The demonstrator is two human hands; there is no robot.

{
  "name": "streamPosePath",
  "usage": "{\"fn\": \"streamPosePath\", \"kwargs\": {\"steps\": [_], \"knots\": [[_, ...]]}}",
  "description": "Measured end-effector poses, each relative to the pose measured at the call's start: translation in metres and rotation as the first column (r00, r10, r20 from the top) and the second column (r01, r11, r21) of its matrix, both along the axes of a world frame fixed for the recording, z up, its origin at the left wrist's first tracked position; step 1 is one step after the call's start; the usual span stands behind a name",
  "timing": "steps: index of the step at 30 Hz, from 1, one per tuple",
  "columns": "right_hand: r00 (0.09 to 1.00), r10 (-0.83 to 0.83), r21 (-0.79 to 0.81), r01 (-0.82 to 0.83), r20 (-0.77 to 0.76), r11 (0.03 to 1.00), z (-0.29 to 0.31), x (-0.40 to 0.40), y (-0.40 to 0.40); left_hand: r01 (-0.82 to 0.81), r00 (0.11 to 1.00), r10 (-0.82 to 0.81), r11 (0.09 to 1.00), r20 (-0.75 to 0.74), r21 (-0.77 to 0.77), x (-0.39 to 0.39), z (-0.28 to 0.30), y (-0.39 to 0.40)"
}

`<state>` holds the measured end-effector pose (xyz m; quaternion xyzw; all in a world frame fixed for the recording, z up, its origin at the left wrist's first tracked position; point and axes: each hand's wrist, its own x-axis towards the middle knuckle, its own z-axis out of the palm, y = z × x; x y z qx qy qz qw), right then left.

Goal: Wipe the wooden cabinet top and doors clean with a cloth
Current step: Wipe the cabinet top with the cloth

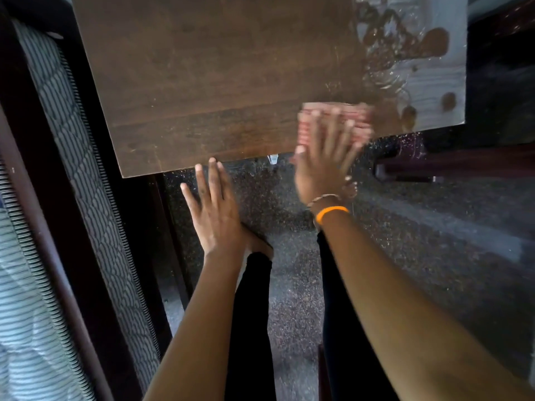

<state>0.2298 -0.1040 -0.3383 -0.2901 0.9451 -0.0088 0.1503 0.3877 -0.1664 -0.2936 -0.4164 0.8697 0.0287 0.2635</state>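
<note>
The dark wooden cabinet top [220,82] fills the upper middle of the head view. Its right part is wet and shiny with smeared streaks [405,53]. A folded red-and-white striped cloth [356,120] lies flat near the top's front right edge. My right hand [324,166] presses down on the cloth with fingers spread; it is motion-blurred. My left hand [214,209] hovers open, palm down, just below the front edge, holding nothing. The cabinet doors are hidden beneath the top.
A mattress [66,157] with a patterned side stands along the left, close to the cabinet. Speckled dark floor [405,256] lies below, with my legs [252,328] on it. A dark furniture piece [463,166] sits at the right.
</note>
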Motion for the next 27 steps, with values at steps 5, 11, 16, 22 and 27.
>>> {"fn": "streamPosePath", "kwargs": {"steps": [5,11,16,22,27], "knots": [[0.909,0.410,-0.124,-0.400,0.076,0.908,0.003,0.058,-0.048,-0.065,0.992,0.067,0.998,-0.103,0.024,-0.002,-0.001,-0.008],[0.850,0.527,-0.163,-0.521,-0.012,0.838,-0.004,-0.009,-0.006,0.092,0.990,-0.095,0.995,-0.109,-0.037,-0.032,0.003,-0.003],[0.965,0.262,-0.065,-0.263,-0.019,0.963,-0.006,-0.111,0.066,0.206,0.967,-0.212,0.977,-0.143,-0.050,-0.087,0.004,0.016],[0.993,-0.121,-0.015,0.120,-0.016,0.993,-0.006,-0.195,0.118,0.281,0.949,-0.285,0.958,-0.132,-0.048,-0.139,-0.002,0.020],[0.863,-0.499,-0.184,0.505,0.082,0.843,-0.008,-0.191,0.108,0.264,0.947,-0.259,0.965,-0.192,-0.004,-0.158,-0.007,0.005]]}}
